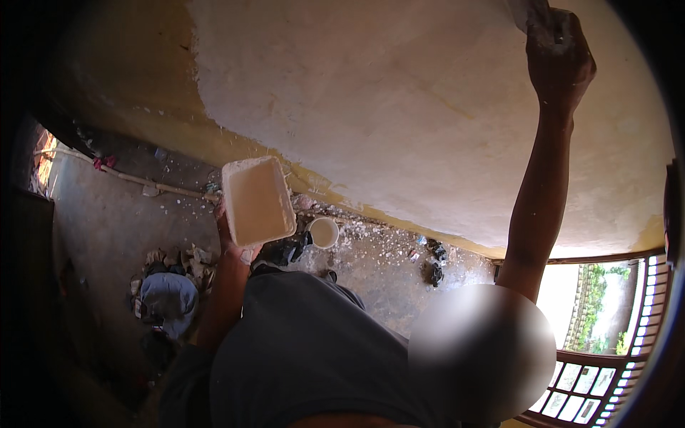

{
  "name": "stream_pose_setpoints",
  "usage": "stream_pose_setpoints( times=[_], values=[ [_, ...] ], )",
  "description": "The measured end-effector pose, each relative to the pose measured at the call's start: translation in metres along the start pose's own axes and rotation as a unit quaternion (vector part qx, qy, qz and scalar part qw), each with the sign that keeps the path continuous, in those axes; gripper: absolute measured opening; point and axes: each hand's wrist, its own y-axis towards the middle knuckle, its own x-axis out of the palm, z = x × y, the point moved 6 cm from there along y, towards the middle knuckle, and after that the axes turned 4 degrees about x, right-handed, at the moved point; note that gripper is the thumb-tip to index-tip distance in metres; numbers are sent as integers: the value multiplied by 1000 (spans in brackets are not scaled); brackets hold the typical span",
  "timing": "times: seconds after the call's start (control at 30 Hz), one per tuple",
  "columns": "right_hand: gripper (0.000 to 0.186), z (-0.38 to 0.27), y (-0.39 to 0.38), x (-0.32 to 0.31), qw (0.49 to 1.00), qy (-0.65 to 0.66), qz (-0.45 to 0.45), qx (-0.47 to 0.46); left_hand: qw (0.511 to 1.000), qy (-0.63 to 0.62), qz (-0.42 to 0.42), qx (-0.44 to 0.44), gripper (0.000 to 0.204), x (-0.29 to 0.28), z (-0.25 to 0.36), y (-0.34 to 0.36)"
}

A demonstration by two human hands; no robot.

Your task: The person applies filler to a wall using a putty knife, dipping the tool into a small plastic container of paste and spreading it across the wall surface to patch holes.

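My left hand [230, 234] grips a rectangular plastic tub [288, 227] from its left side and underneath. The tub's rim and walls are smeared white, and its inside is coated beige; how much filler it holds I cannot tell. High at the upper right, my right hand [560, 60] is closed round a flat scraper [528, 14], partly cut off by the frame's top edge. That hand is raised against the wall [399, 93], whose broad pale coat borders a bare yellowish strip. White residue marks the right hand's knuckles.
Below stands a white bucket [325, 233] on the speckled floor [371, 285], by black plastic [285, 250]. A long pole [164, 187] lies along the wall's foot at left. A bluish-grey cloth heap [169, 299] sits lower left. A barred window [606, 314] opens at right.
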Motion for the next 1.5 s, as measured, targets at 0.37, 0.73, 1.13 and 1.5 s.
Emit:
stream_pose_setpoints(
  times=[0.37,0.73,1.13,1.5],
  values=[
    [12,-244,-226,79,906,363,-198,93,1000,-10,-29,-1,54,-9,-5,-8],
    [12,-170,-203,93,953,255,-122,111,999,5,-45,-11,60,-23,-7,-14],
    [23,-45,-82,30,911,316,-3,266,999,10,-24,-22,53,-15,-19,-5],
    [24,-160,-229,114,697,427,-84,570,997,83,-5,-3,54,-26,-6,-13]
  ],
)
